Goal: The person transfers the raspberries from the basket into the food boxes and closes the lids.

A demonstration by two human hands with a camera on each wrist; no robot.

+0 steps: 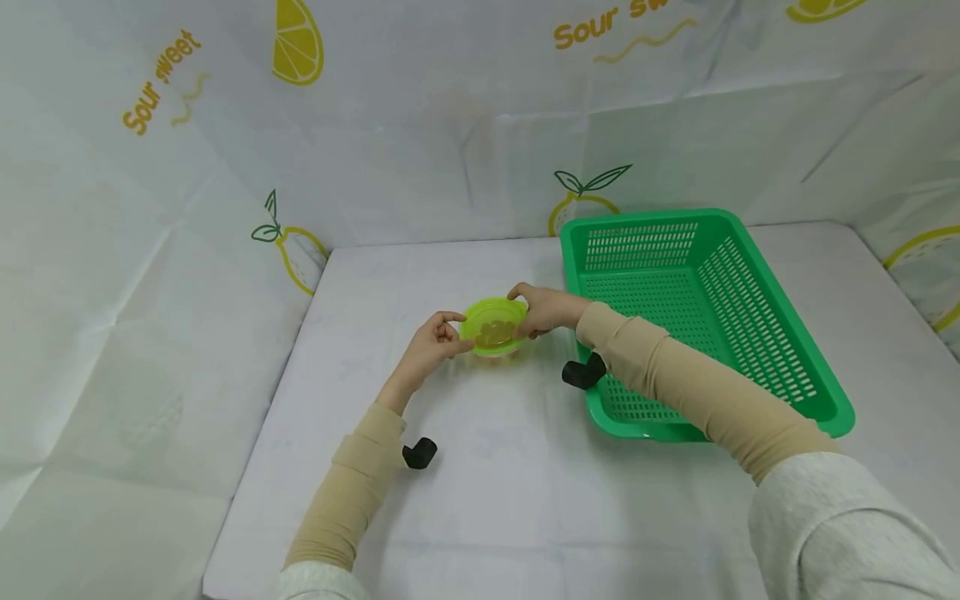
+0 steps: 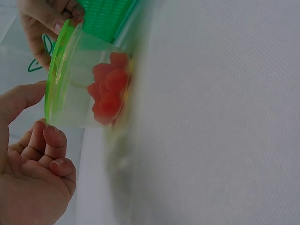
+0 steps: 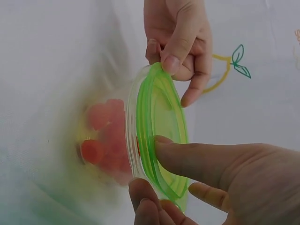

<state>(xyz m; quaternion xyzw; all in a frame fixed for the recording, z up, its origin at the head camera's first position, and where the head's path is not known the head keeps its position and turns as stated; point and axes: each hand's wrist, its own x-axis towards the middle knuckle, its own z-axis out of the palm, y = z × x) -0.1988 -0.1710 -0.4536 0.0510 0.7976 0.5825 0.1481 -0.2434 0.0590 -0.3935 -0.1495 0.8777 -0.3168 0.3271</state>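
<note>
A clear round plastic tub [image 2: 79, 93] stands upright on the white table, with red, bumpy pieces [image 2: 110, 93] that look like raspberries at its bottom. Its translucent green lid [image 1: 487, 321] lies over the mouth; whether it is snapped on all round I cannot tell. At the lid's left edge my left hand [image 1: 429, 350] pinches the rim between thumb and finger, other fingers curled. On the opposite side my right hand [image 1: 549, 310] grips the rim, its thumb [image 3: 187, 154] on top of the lid and fingertips under the edge.
A large green plastic basket [image 1: 795, 333] with slotted walls stands to the right, partly beneath my right forearm. White cloth [image 1: 420, 150] printed with lemons hangs behind and at both sides of the table. Small black wrist pieces [image 1: 420, 453] jut out below the forearms.
</note>
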